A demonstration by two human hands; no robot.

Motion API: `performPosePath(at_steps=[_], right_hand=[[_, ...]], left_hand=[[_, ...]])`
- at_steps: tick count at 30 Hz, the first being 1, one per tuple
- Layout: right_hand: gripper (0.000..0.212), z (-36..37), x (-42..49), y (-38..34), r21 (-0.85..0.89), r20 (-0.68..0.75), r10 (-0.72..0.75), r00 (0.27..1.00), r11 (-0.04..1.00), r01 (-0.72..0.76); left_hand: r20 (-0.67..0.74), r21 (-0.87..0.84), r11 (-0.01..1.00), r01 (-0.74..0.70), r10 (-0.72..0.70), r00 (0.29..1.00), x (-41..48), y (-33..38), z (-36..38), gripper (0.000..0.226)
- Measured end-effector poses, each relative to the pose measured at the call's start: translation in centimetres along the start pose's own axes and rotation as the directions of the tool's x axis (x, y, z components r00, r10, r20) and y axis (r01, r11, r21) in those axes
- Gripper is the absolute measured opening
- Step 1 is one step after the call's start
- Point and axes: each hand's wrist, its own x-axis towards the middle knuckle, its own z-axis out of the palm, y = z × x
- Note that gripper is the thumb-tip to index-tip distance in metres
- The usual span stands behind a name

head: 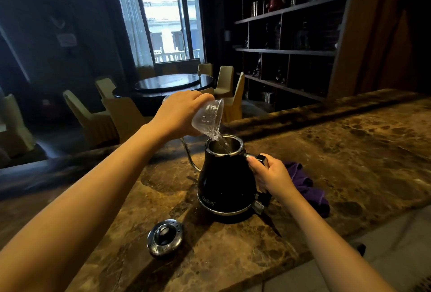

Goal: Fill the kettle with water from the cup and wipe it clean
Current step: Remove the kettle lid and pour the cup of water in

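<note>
A black gooseneck kettle stands on its base on the brown marble counter, its top uncovered. My left hand grips a clear plastic cup, tilted over the kettle's mouth, and water streams from the cup's rim into the kettle. My right hand is closed around the kettle's handle on its right side. The kettle's metal lid lies on the counter in front of the kettle, to the left. A purple cloth lies crumpled just behind my right hand.
The counter's near edge runs diagonally at lower right. Beyond the counter are a round dark table with several pale chairs, a window, and dark shelving at the right.
</note>
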Motion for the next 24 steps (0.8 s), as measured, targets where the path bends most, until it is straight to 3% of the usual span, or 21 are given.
performPosePath(at_steps=[6,12,18,24], right_hand=[[0.029,0.0,0.1,0.2,-0.009,-0.011,-0.001,1.000,1.000,0.001],[0.030,-0.1,0.1,0.2,-0.010,-0.003,0.000,1.000,1.000,0.000],[0.029,0.1,0.1,0.1,-0.002,-0.011,0.000,1.000,1.000,0.000],[0.030,0.1,0.3,0.5,-0.028,-0.040,-0.006,0.999,1.000,0.005]], left_hand=[[-0.084,0.104,0.989,-0.104,0.113,0.990,0.8,0.1,0.2,0.079],[-0.107,0.131,0.983,-0.126,0.140,0.984,0.8,0.4,0.6,0.082],[-0.001,-0.247,0.967,0.067,-0.069,0.998,-1.0,-0.2,3.4,0.086],[0.082,-0.620,0.736,0.272,-0.284,0.955,-3.9,-1.7,5.0,0.085]])
